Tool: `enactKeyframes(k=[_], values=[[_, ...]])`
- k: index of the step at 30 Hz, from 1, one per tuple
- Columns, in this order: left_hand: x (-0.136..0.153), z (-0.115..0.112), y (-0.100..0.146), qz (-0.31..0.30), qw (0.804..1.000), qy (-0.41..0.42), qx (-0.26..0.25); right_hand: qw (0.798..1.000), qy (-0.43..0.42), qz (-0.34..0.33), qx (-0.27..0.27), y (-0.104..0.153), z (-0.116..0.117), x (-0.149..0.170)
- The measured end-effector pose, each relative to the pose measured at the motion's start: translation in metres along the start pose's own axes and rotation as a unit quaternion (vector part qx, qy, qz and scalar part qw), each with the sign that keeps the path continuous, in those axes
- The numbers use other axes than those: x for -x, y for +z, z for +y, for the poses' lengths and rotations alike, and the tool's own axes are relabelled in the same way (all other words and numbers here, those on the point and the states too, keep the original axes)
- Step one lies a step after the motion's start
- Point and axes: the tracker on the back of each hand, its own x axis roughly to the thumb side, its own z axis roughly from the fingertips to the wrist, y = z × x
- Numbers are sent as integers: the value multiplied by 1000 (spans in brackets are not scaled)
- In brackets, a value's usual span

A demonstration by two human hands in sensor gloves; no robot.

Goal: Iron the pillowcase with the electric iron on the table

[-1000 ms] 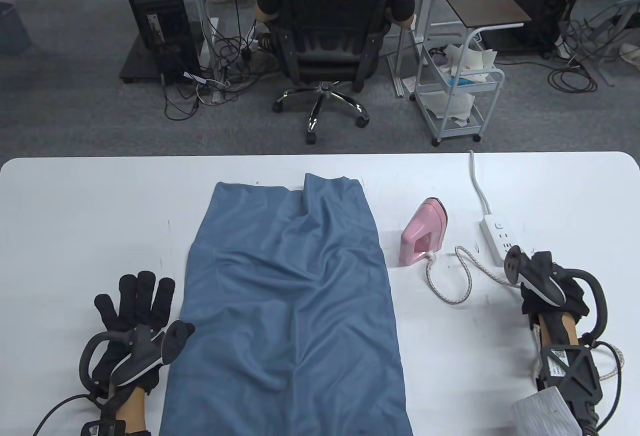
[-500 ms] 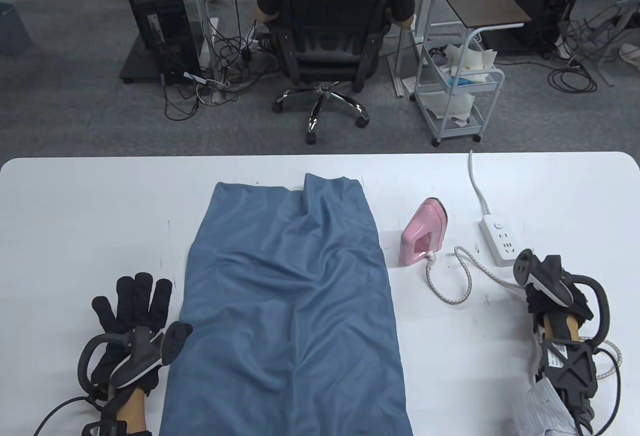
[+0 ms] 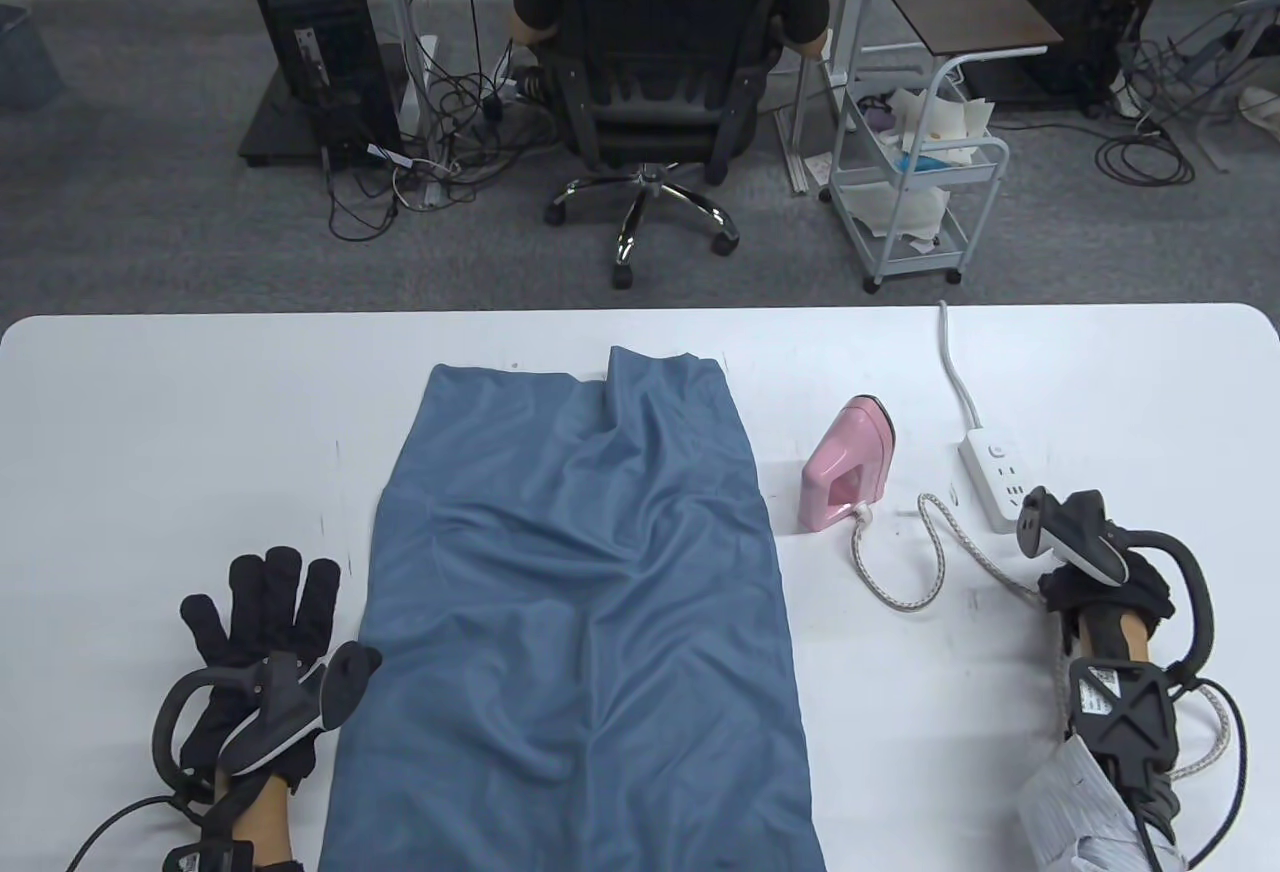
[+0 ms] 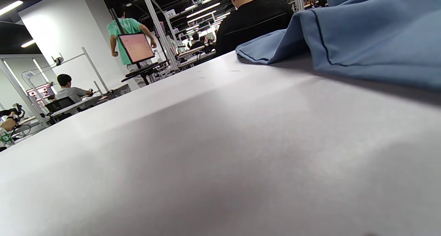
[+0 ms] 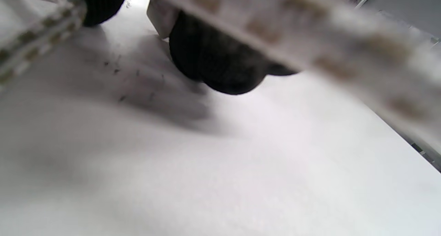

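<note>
A blue pillowcase (image 3: 580, 592) lies creased along the middle of the white table (image 3: 180, 412); its edge also shows in the left wrist view (image 4: 361, 32). A pink iron (image 3: 845, 467) stands on the table to its right. The iron's braided cord (image 3: 930, 552) loops over to my right hand (image 3: 1060, 584). That hand is curled just short of the white power strip (image 3: 995, 477). In the right wrist view its fingers (image 5: 220, 63) hold a white piece (image 5: 160, 20), seemingly the plug, with the cord (image 5: 310, 32) blurred in front. My left hand (image 3: 265, 612) lies flat and spread, its thumb at the pillowcase's left edge.
The power strip's white lead (image 3: 955, 362) runs off the far table edge. Slack cord (image 3: 1215, 732) hangs by my right wrist. Beyond the table are an office chair (image 3: 650, 82) with a seated person and a white cart (image 3: 915, 182).
My right hand drew back a little, then moved forward and left toward the power strip, shifting the cord loop. My left hand slid slightly nearer to me. Iron and pillowcase stayed put.
</note>
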Motion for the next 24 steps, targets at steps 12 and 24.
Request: enactKeyframes(k=[12,24], values=[[0,0,-1,-3,1000,-3,4,991,0,8,133,11,-38,-12],[1,-1,0,7,1000,-5,13,967,-167,-45,185,4,-51,-26]])
